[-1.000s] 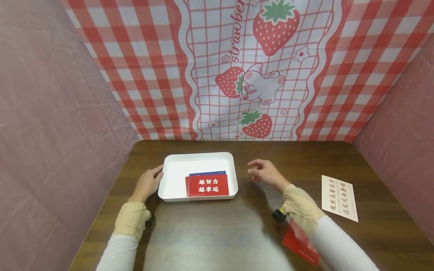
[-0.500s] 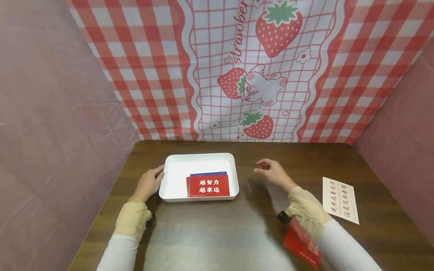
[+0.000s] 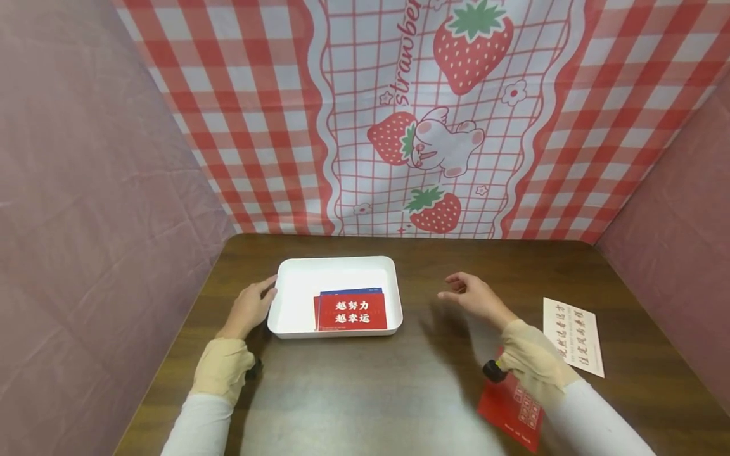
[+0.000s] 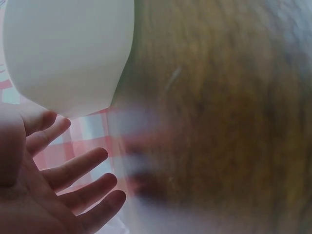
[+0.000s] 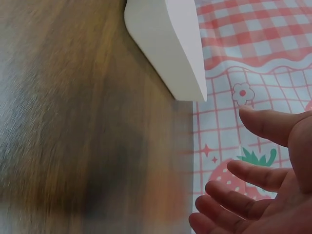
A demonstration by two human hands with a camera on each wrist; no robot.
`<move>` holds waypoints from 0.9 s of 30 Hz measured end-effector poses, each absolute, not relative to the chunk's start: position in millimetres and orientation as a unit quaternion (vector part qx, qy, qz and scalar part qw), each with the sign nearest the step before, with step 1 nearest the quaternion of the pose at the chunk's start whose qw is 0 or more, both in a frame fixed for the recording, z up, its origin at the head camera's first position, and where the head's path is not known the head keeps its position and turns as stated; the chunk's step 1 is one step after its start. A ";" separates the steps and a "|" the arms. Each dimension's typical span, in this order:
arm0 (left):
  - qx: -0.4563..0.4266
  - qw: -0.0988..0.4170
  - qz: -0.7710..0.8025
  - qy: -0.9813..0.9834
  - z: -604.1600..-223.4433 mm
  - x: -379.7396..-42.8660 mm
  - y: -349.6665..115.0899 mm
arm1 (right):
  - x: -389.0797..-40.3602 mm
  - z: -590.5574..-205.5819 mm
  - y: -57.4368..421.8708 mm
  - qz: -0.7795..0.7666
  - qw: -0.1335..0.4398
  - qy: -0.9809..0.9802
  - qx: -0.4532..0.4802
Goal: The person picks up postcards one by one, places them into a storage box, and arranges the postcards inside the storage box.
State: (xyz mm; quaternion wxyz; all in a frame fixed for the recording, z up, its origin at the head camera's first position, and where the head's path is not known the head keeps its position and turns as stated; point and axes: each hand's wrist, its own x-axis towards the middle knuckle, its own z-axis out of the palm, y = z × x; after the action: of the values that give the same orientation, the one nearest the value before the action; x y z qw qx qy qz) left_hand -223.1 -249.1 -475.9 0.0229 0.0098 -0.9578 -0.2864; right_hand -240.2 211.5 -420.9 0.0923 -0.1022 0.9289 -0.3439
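A white shallow tray (image 3: 308, 278) stands left of the table's middle. In it lie a red card (image 3: 352, 313) with white characters, a blue card (image 3: 373, 291) mostly covered by it, and a red edge at their left. My left hand (image 3: 248, 310) is beside the tray's left side, thumb and forefinger right at its outer wall; the left wrist view shows the other fingers spread. To the right of the tray, my right hand (image 3: 470, 296) hovers over the table, holding nothing. Its fingers are loosely extended and apart in the right wrist view.
A white card (image 3: 582, 339) with dark writing lies on the table (image 3: 365, 392) at the right. Another red card (image 3: 507, 411) lies nearer, partly hidden under the right forearm. A red-checked strawberry cloth (image 3: 422, 114) hangs behind the table, with pink cloth at both sides.
My right hand has moved right, away from the tray. My left hand stays at the tray's left side, and the cards in the tray lie as before.
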 end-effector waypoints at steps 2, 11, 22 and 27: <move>0.010 0.021 -0.287 -0.958 -475.7 -223.2 -248.8 | -238.4 -421.4 215.1 -0.333 0.097 0.932 -0.103; 0.014 0.018 -0.285 -0.958 -475.4 -222.3 -249.8 | -228.4 -423.0 232.1 -0.280 0.094 0.948 -0.122; 0.021 0.015 -0.287 -0.958 -476.6 -222.3 -248.9 | -206.0 -428.4 244.5 -0.214 0.117 0.965 -0.096; 0.024 0.016 -0.286 -0.958 -475.7 -222.4 -248.5 | -196.7 -432.1 249.2 -0.185 0.117 0.972 -0.086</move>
State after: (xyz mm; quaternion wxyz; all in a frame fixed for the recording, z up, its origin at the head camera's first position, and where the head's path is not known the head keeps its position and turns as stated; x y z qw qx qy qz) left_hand -222.4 -248.5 -475.7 0.0157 0.0239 -0.9578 -0.2861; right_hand -196.7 249.2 -432.1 0.1173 -0.0865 0.9719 -0.1847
